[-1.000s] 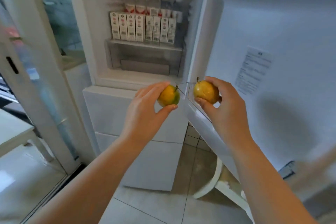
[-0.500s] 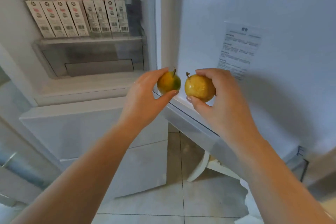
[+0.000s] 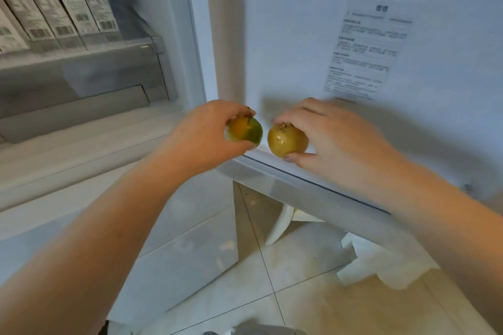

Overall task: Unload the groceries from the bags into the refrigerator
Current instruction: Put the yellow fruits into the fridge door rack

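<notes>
While both hands were occupied, each gripped one small round fruit. Left hand [image 3: 202,134] was closed round a green-and-orange fruit [image 3: 245,130], fingers over the stem end, thumb underneath. Right hand [image 3: 330,134] was closed round a yellow-brown fruit [image 3: 287,140], fingertips at the stem, thumb below. The two fruits sat just beside each other, apart by a narrow gap, not touching.

Both fruits were held over the bottom ledge of the open refrigerator door [image 3: 299,35], near its hinge side. Whether either fruit rested on that ledge [image 3: 313,171] could not be told; the yellow-brown one looked very near or touching it. Neither had been let go.

Further out: a printed label [image 3: 367,51] on the door's inner face. To the left, the refrigerator interior with a row of cartons [image 3: 54,8] standing on a shelf, a clear drawer [image 3: 81,84] below. Tiled floor [image 3: 299,294] underneath; something pale lay on it at lower right, not identifiable.

Progress, as judged: cartons apparently stocked already, though whether they came from the bags is unknown. These two fruits were mid-placement, not yet stored. No bags were in view, so the remaining load could not be estimated.
</notes>
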The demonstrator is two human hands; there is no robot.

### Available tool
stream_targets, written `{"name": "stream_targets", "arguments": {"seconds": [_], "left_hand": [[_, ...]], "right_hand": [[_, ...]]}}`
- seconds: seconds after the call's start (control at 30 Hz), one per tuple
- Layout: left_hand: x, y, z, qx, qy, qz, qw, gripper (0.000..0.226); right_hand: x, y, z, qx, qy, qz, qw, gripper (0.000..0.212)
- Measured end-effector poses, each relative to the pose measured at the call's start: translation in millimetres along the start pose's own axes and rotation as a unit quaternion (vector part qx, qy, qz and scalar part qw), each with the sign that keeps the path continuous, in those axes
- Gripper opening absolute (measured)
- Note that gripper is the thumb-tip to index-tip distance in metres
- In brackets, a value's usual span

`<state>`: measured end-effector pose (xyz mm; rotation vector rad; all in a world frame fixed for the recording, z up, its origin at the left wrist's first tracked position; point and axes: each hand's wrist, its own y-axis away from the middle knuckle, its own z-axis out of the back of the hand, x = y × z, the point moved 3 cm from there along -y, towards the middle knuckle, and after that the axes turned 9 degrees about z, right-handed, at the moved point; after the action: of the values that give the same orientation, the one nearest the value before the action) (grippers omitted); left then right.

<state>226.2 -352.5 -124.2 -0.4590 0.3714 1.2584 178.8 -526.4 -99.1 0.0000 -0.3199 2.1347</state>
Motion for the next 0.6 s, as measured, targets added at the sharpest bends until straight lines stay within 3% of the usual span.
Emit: {"name": "stream_targets", "arguments": {"seconds": [0.3, 0.6], "left_hand": [[-4.2, -27.2, -0.4, 0.065, -0.169, -0.044, 0.982, 0.051], [-6.8, -42.6, -11.9, 0.127, -0.218, -0.065, 0.965, 0.05]], "right_hand": [[-5.8, -17.8, -21.8, 0.034, 0.027, -0.045, 0.998, 0.047], [-18.3, -20.6, -34.1, 0.075, 0.022, -0.056, 0.995, 0.04]]}}
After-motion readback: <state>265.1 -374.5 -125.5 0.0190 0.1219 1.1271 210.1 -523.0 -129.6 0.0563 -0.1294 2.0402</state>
